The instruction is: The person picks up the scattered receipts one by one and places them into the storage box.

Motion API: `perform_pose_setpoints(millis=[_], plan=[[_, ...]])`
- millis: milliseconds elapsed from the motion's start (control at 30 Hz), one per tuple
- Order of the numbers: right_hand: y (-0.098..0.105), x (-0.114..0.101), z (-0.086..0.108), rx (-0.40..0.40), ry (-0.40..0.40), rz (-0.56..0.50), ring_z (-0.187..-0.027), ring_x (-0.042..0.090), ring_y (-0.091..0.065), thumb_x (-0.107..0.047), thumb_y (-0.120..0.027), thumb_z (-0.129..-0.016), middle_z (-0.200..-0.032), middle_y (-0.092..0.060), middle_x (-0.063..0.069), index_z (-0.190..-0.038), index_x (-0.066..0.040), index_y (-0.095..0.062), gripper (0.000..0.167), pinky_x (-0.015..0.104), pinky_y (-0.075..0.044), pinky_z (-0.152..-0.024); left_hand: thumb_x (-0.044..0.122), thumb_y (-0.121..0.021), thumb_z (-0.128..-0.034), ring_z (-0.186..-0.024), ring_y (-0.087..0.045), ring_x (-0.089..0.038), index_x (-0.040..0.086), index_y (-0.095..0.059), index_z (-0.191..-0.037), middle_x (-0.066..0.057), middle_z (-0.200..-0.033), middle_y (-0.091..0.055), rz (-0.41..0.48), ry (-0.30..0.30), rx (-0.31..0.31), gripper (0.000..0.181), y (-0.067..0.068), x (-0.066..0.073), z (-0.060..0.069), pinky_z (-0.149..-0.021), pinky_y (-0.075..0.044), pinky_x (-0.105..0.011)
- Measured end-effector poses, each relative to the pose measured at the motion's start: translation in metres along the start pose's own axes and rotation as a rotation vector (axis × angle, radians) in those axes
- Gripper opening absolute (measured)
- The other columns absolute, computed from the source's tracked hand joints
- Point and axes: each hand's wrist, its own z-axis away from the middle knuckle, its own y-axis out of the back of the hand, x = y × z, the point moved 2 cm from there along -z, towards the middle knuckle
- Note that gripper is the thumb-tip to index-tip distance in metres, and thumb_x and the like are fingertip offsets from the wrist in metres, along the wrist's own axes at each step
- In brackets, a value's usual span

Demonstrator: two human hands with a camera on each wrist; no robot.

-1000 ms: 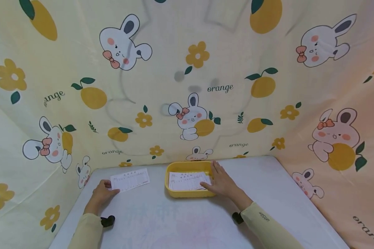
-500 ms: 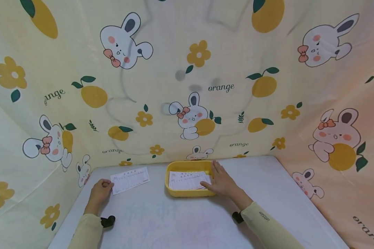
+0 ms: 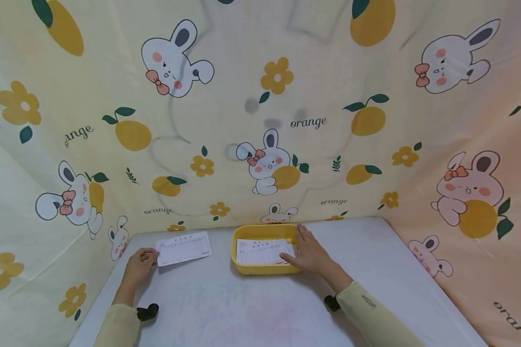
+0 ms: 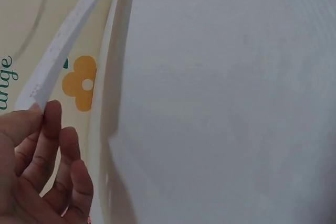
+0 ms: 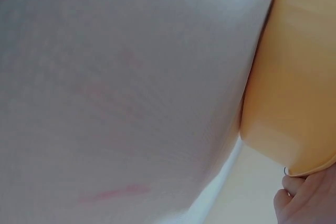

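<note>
At the left of the table, my left hand [image 3: 140, 266] pinches the left edge of a white printed paper slip [image 3: 184, 249]. In the left wrist view the slip [image 4: 65, 40] appears nearly edge-on, raised off the table between thumb and fingertips. A yellow plastic basket [image 3: 265, 271] stands at the table's middle, with several similar slips [image 3: 260, 253] lying flat inside. My right hand [image 3: 313, 253] holds the basket's right rim, thumb over the slips and fingers along the right side. In the right wrist view the basket's outer wall [image 5: 294, 93] hides most of those fingers.
A white table [image 3: 226, 308] with faint pinkish patches carries everything. Cloth printed with rabbits and oranges [image 3: 265, 111] hangs behind it and along both sides. Dark wrist cameras show at the left cuff [image 3: 147, 312] and the right cuff [image 3: 331, 302].
My left thumb has drawn back from the top of the slip to its left edge. The slip now lifts slightly off the table. The right hand and basket have stayed put.
</note>
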Motion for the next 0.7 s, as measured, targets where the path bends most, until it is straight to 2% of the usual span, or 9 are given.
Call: perform_pose_setpoints(millis=[233,333,700], plan=[[0.0,0.001,-0.001,0.0,0.005,0.012,-0.165,0.04,-0.012,-0.08,-0.055,-0.093,-0.178,-0.009,0.023,-0.169,0.004,-0.012,0.121,0.053,-0.014,-0.133,0.034,-0.054,-0.1142,-0.11,-0.067,-0.033,-0.001,-0.055,-0.139,-0.025,-0.129,-0.07,0.03,-0.014,0.026,0.043,-0.001,0.006,0.003,-0.078,-0.05,-0.03],[-0.002,0.002,-0.001,0.001,0.006,0.014,-0.165,0.04,-0.012,-0.081,-0.054,-0.093,-0.178,-0.009,0.022,-0.169,0.005,-0.013,0.121,0.053,-0.014,-0.133,0.037,-0.055,-0.1137,-0.109,-0.067,-0.031,0.0,-0.055,-0.139,-0.023,-0.128,-0.071,0.053,-0.035,0.025,0.044,-0.002,0.014,0.006,-0.08,-0.052,-0.031],[-0.001,0.002,-0.001,0.004,0.004,0.001,-0.165,0.04,-0.012,-0.079,-0.056,-0.093,-0.178,-0.009,0.022,-0.169,0.004,-0.011,0.121,0.054,-0.014,-0.132,0.032,-0.06,-0.1124,-0.101,-0.068,-0.021,0.001,-0.06,-0.134,-0.017,-0.12,-0.075,0.092,-0.164,0.022,0.037,-0.012,0.063,0.018,-0.079,-0.053,-0.025]])
